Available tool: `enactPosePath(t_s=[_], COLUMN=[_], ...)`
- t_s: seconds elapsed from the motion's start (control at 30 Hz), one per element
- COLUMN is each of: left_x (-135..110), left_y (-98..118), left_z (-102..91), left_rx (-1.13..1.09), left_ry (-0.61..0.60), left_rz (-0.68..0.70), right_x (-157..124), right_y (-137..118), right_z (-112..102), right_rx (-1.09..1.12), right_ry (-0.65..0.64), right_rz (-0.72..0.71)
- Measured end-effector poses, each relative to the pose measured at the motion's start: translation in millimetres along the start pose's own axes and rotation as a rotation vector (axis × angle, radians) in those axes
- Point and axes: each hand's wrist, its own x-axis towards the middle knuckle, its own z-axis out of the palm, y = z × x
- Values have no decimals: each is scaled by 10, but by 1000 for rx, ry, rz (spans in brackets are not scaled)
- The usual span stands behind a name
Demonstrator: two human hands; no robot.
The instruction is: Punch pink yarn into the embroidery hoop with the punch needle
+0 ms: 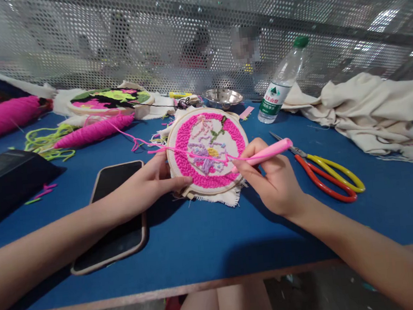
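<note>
My left hand [161, 176] grips the left edge of a round embroidery hoop [185, 188], its thumb on the front and its fingers behind. The hoop is tilted up towards me. Its cloth carries a thick ring of looped pink yarn around a purple, yellow and green motif. In my right hand [271, 183] is a pink punch needle [270, 151], pinched at the hoop's right side; its tip is hidden by my fingers. Pink yarn [137, 141] runs across the hoop's front and back to a pink yarn bundle [96, 131] on the table.
Right of the hoop lie scissors [327, 175] with red and yellow handles. Behind them stand a water bottle [282, 86] and bunched cream cloth [362, 103]. A phone [123, 236] lies under my left forearm. Farther back are a metal bowl [223, 97] and another hoop [109, 100].
</note>
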Motion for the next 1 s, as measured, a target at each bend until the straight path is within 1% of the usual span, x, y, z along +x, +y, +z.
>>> enactPosePath(t_s=[0.2, 0.3, 0.4, 0.5, 0.6, 0.63, 0.7, 0.83, 0.9, 1.0], left_x=[-7, -3, -2, -15, -23, -21, -11, 10, 15, 17], left_y=[9, 8, -1, -7, -8, -8, -3, 5, -1, -11], left_z=[-4, -4, 2, 3, -5, -8, -8, 0, -2, -11], left_rx=[24, 19, -35, -150, -257, -273, -262, -189, -179, -175], left_ry=[-6, -1, -12, -19, -83, -94, -78, -10, -6, -18], left_rz=[5, 7, 15, 47, 112, 125, 113, 17, 5, 17], right_x=[-11, -15, -10, 6, 19, 20, 19, 14, 15, 18], right_y=[20, 33, 54, 76, 79, 75, 59, 36, 34, 35], right_z=[10, 11, 9, 12, 21, 25, 29, 27, 25, 22], right_rx=[4, 0, -35, -100, -160, -162, -115, 26, 47, 43], right_ry=[-6, -32, -159, -299, -339, -333, -281, -100, -53, -20], right_rz=[-8, -41, -49, -29, -42, -41, -17, 62, 72, 61])
